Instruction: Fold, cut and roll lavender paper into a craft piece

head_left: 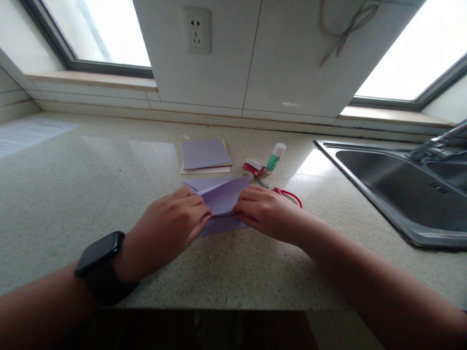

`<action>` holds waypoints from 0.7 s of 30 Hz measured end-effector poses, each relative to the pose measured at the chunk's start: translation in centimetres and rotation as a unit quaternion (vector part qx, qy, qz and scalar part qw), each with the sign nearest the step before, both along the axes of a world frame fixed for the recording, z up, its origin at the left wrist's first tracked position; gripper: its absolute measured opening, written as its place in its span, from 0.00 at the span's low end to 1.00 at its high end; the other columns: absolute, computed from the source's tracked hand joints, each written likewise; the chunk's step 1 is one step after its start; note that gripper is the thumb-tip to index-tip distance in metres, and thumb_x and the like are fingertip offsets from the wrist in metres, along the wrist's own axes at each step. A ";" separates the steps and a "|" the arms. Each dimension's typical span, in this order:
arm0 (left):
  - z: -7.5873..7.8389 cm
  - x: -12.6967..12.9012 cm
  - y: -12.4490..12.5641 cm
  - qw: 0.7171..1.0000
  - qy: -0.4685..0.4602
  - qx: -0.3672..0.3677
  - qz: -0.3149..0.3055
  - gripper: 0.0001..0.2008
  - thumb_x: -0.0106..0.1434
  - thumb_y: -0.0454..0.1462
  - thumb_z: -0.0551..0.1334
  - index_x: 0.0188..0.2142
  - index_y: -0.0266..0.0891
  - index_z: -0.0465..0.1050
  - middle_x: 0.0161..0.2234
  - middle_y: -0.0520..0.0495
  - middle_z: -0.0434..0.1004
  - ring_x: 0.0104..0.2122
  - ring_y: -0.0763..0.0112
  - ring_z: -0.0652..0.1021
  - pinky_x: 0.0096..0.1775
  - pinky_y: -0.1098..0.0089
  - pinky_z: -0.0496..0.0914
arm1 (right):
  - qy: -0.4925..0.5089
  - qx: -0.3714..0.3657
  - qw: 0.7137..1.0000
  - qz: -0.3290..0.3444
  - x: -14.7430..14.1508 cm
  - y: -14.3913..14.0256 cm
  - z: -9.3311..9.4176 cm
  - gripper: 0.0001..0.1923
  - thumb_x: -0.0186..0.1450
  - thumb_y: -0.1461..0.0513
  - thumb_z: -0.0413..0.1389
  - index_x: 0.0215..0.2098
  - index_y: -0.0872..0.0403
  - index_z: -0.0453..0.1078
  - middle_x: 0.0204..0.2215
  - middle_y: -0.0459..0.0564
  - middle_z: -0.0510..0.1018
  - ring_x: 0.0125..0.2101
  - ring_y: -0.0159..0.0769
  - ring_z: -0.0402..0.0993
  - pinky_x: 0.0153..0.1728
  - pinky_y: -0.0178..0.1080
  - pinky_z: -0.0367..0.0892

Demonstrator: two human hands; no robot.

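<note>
A folded purple paper sheet (223, 198) lies on the speckled countertop (73, 194) in front of me. My left hand (171, 226), with a black watch on its wrist, presses the paper's left side with curled fingers. My right hand (268, 214) pinches and holds down its right side. One flap of the paper stands up slightly between the two hands. The lower part of the sheet is hidden under my fingers.
A small stack of purple and cream paper (206, 155) lies behind the sheet. A glue stick (275, 158), a small red-and-white object (254, 166) and red-handled scissors (288, 194) lie to the right. A steel sink (401, 189) fills the far right. A wall socket (197, 30) is above.
</note>
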State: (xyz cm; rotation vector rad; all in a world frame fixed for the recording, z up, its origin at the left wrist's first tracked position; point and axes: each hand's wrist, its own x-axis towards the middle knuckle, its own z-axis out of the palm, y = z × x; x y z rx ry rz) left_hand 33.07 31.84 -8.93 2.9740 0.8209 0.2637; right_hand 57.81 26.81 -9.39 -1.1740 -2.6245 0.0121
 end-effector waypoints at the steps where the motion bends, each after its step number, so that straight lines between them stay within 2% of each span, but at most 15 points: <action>1: 0.0 0.0 0.1 1.000 -0.003 -0.007 0.002 0.10 0.72 0.37 0.57 0.41 0.40 0.79 0.39 0.44 0.79 0.42 0.57 0.72 0.46 0.56 0.69 | -0.005 0.003 1.000 0.000 -0.1 0.0 0.0 0.11 0.73 0.65 0.51 0.36 0.58 0.75 0.33 0.53 0.76 0.37 0.39 0.71 0.41 0.41 0.65; 7: 0.0 -0.2 0.5 0.998 -0.003 -0.069 0.013 0.10 0.72 0.36 0.56 0.40 0.39 0.78 0.38 0.44 0.79 0.43 0.59 0.74 0.48 0.58 0.68 | -0.006 -0.017 1.000 -0.014 -0.1 0.1 -0.6 0.11 0.73 0.67 0.51 0.36 0.57 0.75 0.33 0.53 0.76 0.37 0.38 0.70 0.41 0.40 0.63; 12: 0.3 -0.2 0.9 0.990 -0.018 -0.136 0.040 0.09 0.72 0.37 0.58 0.40 0.41 0.77 0.37 0.47 0.78 0.40 0.62 0.75 0.46 0.60 0.68 | 0.050 -0.066 0.996 -0.043 0.2 0.5 -1.1 0.07 0.72 0.67 0.54 0.37 0.56 0.73 0.32 0.49 0.75 0.34 0.34 0.68 0.37 0.37 0.61; 14: 0.4 -0.2 1.0 0.989 -0.024 -0.137 0.042 0.06 0.70 0.35 0.60 0.40 0.43 0.77 0.38 0.48 0.78 0.41 0.62 0.75 0.46 0.61 0.68 | 0.065 -0.071 0.994 -0.050 0.3 0.7 -1.4 0.06 0.71 0.67 0.54 0.38 0.55 0.72 0.32 0.47 0.74 0.33 0.33 0.67 0.35 0.36 0.60; 17: 0.4 -0.1 1.1 0.993 -0.022 -0.116 0.015 0.08 0.68 0.31 0.61 0.41 0.44 0.77 0.38 0.50 0.79 0.42 0.62 0.74 0.48 0.61 0.68 | 0.057 -0.063 0.995 -0.046 0.5 0.9 -1.6 0.08 0.71 0.68 0.54 0.36 0.54 0.73 0.32 0.47 0.75 0.32 0.32 0.67 0.35 0.36 0.59; 21: 0.1 -0.3 1.3 0.996 -0.012 -0.084 0.002 0.08 0.70 0.35 0.60 0.43 0.44 0.78 0.40 0.48 0.79 0.43 0.60 0.74 0.49 0.58 0.68 | 0.054 -0.047 0.997 -0.041 0.6 0.7 -1.2 0.07 0.71 0.65 0.56 0.38 0.56 0.76 0.35 0.51 0.76 0.36 0.36 0.70 0.39 0.38 0.63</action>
